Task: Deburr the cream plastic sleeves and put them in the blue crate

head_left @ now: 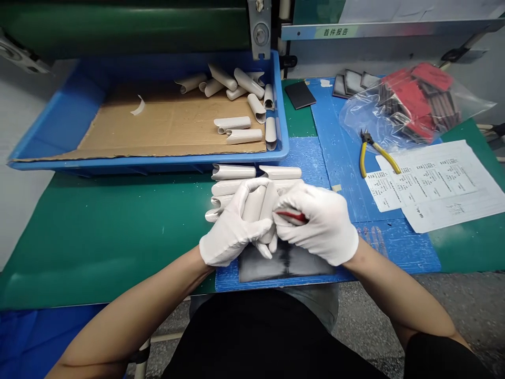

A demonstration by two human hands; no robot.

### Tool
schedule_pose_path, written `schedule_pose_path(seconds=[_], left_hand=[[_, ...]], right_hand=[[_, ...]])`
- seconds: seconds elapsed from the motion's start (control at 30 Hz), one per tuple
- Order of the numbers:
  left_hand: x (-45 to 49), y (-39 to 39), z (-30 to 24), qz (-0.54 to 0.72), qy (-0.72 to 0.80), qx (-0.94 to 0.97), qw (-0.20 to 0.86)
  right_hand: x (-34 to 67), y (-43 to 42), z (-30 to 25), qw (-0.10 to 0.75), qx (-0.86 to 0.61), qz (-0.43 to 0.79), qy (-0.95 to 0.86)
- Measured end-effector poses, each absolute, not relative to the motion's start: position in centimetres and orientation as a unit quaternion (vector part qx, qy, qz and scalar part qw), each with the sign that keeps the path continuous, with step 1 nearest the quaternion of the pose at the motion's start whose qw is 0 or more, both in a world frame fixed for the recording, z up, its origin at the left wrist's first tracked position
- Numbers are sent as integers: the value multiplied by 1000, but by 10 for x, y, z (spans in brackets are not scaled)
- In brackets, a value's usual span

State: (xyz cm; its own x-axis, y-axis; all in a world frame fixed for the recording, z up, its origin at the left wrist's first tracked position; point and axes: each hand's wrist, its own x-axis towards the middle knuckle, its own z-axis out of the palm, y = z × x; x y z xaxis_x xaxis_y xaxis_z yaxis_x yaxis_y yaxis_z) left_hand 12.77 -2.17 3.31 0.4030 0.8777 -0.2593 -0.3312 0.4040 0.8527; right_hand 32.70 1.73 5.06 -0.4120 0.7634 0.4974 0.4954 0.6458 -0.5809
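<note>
My left hand (pixel 236 223), in a white cotton glove, is shut around a curled off-white tube (pixel 254 205). My right hand (pixel 317 223), also gloved, grips a small red-handled tool (pixel 291 216) against that tube. Its exact kind is hidden by my fingers. Several similar curled pieces (pixel 233 172) lie in rows just beyond my hands. Both hands hover above a dark sheet (pixel 286 264) on a blue mat (pixel 335 163).
A blue tray (pixel 158 164) lined with cardboard holds more curled pieces at the far left. On the right lie yellow-handled pliers (pixel 374 155), printed papers (pixel 434 184), and a plastic bag (pixel 410 102) of red and black pieces. A green mat (pixel 98 237) spreads left.
</note>
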Motion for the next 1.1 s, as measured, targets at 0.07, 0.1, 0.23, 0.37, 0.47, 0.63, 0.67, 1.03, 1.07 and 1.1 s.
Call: schedule_pose_path(seconds=[0.07,0.1,0.23,0.37,0.47,0.63,0.67,1.03,1.07,1.1], left_hand=[[128,-22,34,408,367,372,749],[127,-22,34,411,365,373,748],[126,-22,34,408,374,369,747],[126,-21,34,410,360,368,753],[127,-20,35,411,373,361,749],[126,-20,39,433,348,345,757],[125,-20,40,443,343,333,758],[125,-25,48,473,340,239,777],[124,-26,47,472,334,252,776],[124,-27,47,471,329,264,775]], right_hand=[[326,17,51,395,-380,175,-818],[326,17,51,401,-386,171,-813],[325,18,52,391,-381,175,-819],[324,19,52,409,-387,166,-809],[323,22,50,396,-376,173,-820],[337,49,44,481,-443,115,-748],[344,59,42,495,-462,105,-728],[375,152,-3,291,-677,-22,-675],[374,151,-3,294,-670,-29,-681],[374,149,-2,288,-668,-33,-685]])
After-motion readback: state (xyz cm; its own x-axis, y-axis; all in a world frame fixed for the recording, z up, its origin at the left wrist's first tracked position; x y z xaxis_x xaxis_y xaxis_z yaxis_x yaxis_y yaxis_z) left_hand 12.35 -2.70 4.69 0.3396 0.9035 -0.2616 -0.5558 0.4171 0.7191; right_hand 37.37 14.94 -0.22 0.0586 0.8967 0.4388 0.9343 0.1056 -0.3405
